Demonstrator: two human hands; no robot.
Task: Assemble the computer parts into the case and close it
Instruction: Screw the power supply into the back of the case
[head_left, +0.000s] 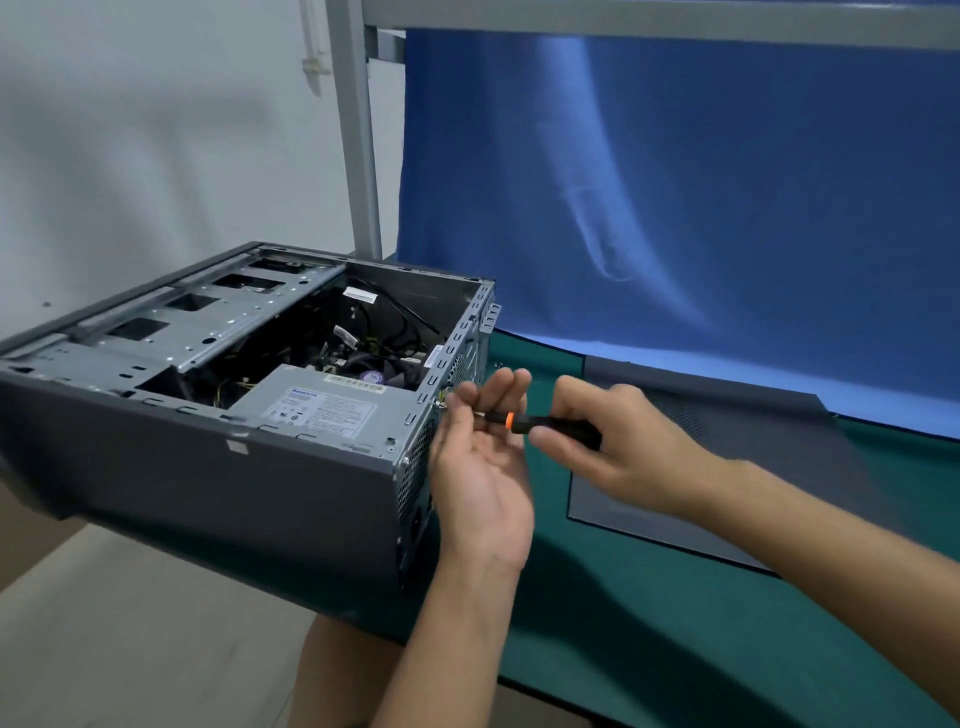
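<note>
**Fastening the supply at the back of the case**

We are working on the case (208, 467), which is lying on its side at the table's (649, 623) left edge, part of it hanging out past that edge, its open side facing up. Inside, the supply (322, 402) is sitting in the near corner against the rear wall, with cables and a fan showing behind it.

Our right hand (623, 447) is gripping the screwdriver (550, 423) by its black handle, fingers wrapped round it, the shaft pointing level at the rear wall. Our left hand (483, 478), palm turned up, is curling thumb and fingertips round the shaft near its tip, steadying it just beside a screw (442, 400) at the top of the rear wall. Whether the tip is seated in the screw we cannot tell; the fingers are hiding it.

We are judging this to be the step of screwing the supply to the case. The next move is calling for a level shaft, firm pressure into the head and a steady turn.

The panel (727, 467) is lying flat toward the table's back edge, well apart from the case, so closing is not yet begun.
</note>
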